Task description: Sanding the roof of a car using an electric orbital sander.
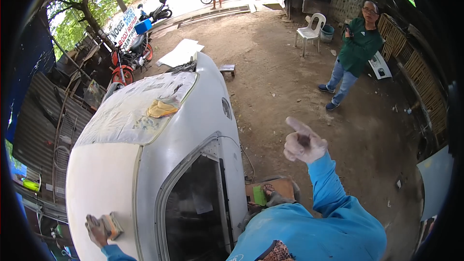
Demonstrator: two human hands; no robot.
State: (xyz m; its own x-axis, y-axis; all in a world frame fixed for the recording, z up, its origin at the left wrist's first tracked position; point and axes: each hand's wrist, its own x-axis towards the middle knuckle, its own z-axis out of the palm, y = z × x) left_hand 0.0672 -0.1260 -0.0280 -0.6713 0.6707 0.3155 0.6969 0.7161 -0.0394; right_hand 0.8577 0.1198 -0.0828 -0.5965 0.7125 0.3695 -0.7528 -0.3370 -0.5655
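My left hand (97, 232) rests on the pale roof (101, 179) of a white car, gripping a worn, blocky sanding block (114, 226) against the surface. Raised over the dirt ground to the right of the car is my right hand (309, 147), dusted white. Its index finger points out toward the upper left while the other fingers curl in; I see nothing held there. A yellowish cloth (162, 109) lies on the stained sheet (116, 118) covering the car's rear or front glass. Below the roof edge, a dark side window (195, 208) shows.
A person in green (360, 46) stands at the right holding a phone. Behind them are a white plastic chair (311, 31) and a bucket (327, 33). A red motorcycle (125, 63) is parked beyond the car. My feet are near a brown board (282, 188) beside the car.
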